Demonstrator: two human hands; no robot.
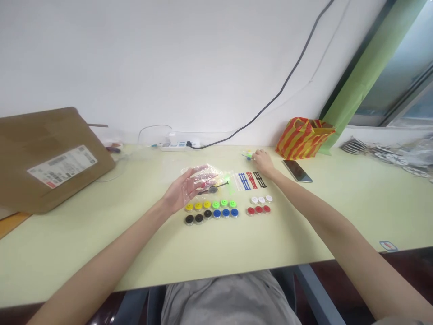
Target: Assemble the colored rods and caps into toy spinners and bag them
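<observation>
My left hand (pixel 179 189) holds a clear plastic bag (pixel 203 180), its fingers bent around the film; a black part with a round grey piece (pixel 213 190) shows at the bag. My right hand (pixel 263 161) reaches to the back, its fingers closed at small green and blue pieces (pixel 248 155). Between the hands lie blue sticks (pixel 244 181), red sticks (pixel 251 180) and black sticks (pixel 260 179). Nearer me are rows of round pieces: yellow (pixel 198 206), green (pixel 223 203), black (pixel 199 219), blue (pixel 225 213), white (pixel 261 200) and red (pixel 259 210).
A cardboard box (pixel 50 158) leans at the left. Against the wall lies a power strip (pixel 176 146) with a black cable. A phone (pixel 297 171) and a striped bag (pixel 304 138) are right of my right hand. Reels (pixel 392 158) lie far right.
</observation>
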